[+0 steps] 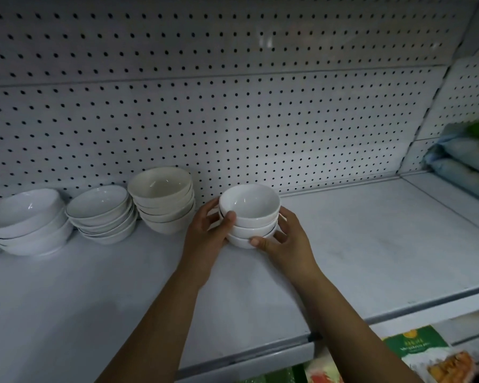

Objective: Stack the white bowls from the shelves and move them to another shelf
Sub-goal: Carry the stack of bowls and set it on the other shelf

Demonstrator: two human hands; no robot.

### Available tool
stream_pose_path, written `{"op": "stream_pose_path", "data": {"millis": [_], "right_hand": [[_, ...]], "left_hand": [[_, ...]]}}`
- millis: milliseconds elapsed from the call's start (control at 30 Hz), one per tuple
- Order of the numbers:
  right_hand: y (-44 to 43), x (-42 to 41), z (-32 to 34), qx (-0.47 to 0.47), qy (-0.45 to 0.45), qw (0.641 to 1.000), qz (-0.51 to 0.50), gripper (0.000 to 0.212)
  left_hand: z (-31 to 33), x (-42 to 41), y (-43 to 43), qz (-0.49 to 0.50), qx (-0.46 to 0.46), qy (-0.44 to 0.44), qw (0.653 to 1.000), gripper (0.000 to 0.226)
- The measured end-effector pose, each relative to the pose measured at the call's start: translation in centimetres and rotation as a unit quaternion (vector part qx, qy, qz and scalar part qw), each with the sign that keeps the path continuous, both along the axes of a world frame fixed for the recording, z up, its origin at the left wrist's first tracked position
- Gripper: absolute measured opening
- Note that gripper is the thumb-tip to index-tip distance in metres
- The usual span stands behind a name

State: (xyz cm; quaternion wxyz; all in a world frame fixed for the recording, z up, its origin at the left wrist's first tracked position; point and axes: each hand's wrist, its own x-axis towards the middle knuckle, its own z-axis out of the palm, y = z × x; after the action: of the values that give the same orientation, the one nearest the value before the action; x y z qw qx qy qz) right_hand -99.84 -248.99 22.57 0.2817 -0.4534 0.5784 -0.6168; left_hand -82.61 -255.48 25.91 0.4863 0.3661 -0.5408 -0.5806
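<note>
A stack of three small white bowls (250, 217) stands on the white shelf (357, 244), near its middle. My left hand (208, 236) grips the stack's left side, thumb on the upper bowls. My right hand (285, 241) holds the right side, thumb against the bottom bowl. To the left stand more stacks: cream bowls (163, 197), shallow white dishes (101, 211) and larger white bowls (25, 222).
A perforated white back panel (233, 120) rises behind the shelf. Blue and green packaged goods (465, 153) lie at the far right. Below the shelf's front edge, coloured food packets (432, 355) show on a lower shelf.
</note>
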Motion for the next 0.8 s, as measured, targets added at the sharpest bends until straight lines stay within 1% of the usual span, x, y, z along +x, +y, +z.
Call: {"op": "stream_pose_path", "data": {"millis": [133, 233, 333, 400, 500, 567, 633, 733, 800], "right_hand": [[-1.1, 0.0, -0.2, -0.006, 0.006, 1.0, -0.004, 0.086], [-2.1, -0.1, -0.2, -0.011, 0.012, 1.0, -0.002, 0.09], [-3.4, -0.5, 0.2, -0.007, 0.036, 0.999, 0.009, 0.085], [-4.3, -0.9, 0.3, 0.003, 0.047, 0.999, 0.022, 0.083], [-5.3, -1.5, 0.3, 0.013, 0.054, 0.998, 0.031, 0.083], [-5.8, -1.6, 0.4, 0.02, 0.065, 0.997, 0.043, 0.084], [-6.3, -1.9, 0.5, 0.025, 0.07, 0.995, 0.059, 0.088], [-6.9, -2.4, 0.6, 0.029, 0.078, 0.994, 0.073, 0.084], [-7.2, -2.7, 0.8, 0.034, 0.076, 0.993, 0.079, 0.08]], "left_hand": [[-0.4, -0.2, -1.1, -0.009, 0.004, 0.013, 1.0, 0.038], [-0.4, -0.4, -2.1, -0.016, -0.007, 0.003, 1.0, 0.045], [-0.2, -0.4, -2.8, -0.029, -0.044, -0.019, 0.998, 0.037], [-0.2, -0.2, -3.1, -0.028, -0.088, -0.056, 0.994, 0.033], [-1.3, 0.5, -3.1, 0.014, -0.148, -0.144, 0.978, 0.039], [-2.5, 1.1, -2.8, 0.056, -0.154, -0.222, 0.961, 0.05], [-3.0, 1.5, -2.3, 0.099, -0.149, -0.314, 0.932, 0.054], [-3.4, 1.5, -1.8, 0.121, -0.183, -0.453, 0.864, 0.055], [-3.7, 1.1, -2.0, 0.119, -0.21, -0.524, 0.817, 0.056]]}}
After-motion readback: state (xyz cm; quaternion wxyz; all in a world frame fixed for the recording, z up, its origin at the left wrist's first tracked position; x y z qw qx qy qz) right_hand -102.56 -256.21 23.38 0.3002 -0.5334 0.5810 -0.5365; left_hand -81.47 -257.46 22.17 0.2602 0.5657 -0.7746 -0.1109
